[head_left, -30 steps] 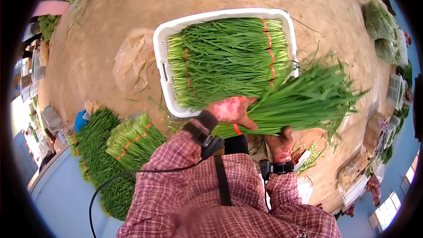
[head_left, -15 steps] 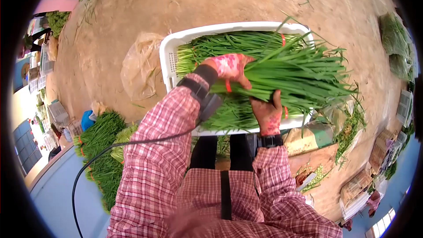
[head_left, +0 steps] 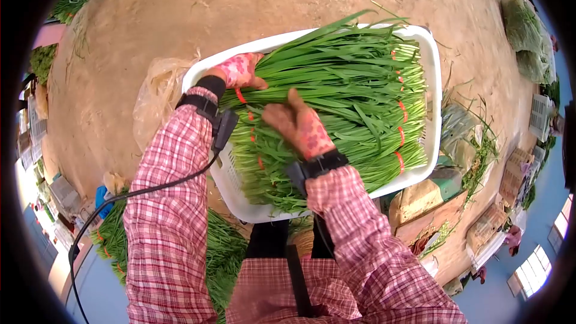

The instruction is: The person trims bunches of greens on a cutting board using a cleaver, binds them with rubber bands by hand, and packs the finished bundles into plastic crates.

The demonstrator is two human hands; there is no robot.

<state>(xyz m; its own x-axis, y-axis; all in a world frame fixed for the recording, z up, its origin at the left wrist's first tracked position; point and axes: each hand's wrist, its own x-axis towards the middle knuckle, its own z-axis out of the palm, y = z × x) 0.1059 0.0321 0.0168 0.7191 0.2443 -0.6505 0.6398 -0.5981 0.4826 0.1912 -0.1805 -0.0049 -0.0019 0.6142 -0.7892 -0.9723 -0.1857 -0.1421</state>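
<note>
A white plastic crate (head_left: 437,84) is filled with bunches of garlic chives (head_left: 360,108), long flat green leaves tied with red bands. My left hand (head_left: 241,72), in a pink floral glove that leaves the fingertips bare, is at the crate's left end. Its fingers curl over the upper bunch (head_left: 300,66), just above a red band. Over the middle of the pile, my right hand (head_left: 303,129) wears a similar glove. Its thumb and fingers are apart, slightly blurred, with no bunch in them. Several banded pale stem ends line the crate's right side.
A crumpled clear plastic bag (head_left: 157,96) lies on the floor left of the crate. More chives (head_left: 225,252) are heaped at lower left. A cardboard box (head_left: 420,204) and loose leaves sit at right. A black cable (head_left: 150,189) runs along my left sleeve.
The upper bunch has come down into the crate, its banded end shifting left with my left hand. My right hand has released the bunch and moved left. The view has shifted.
</note>
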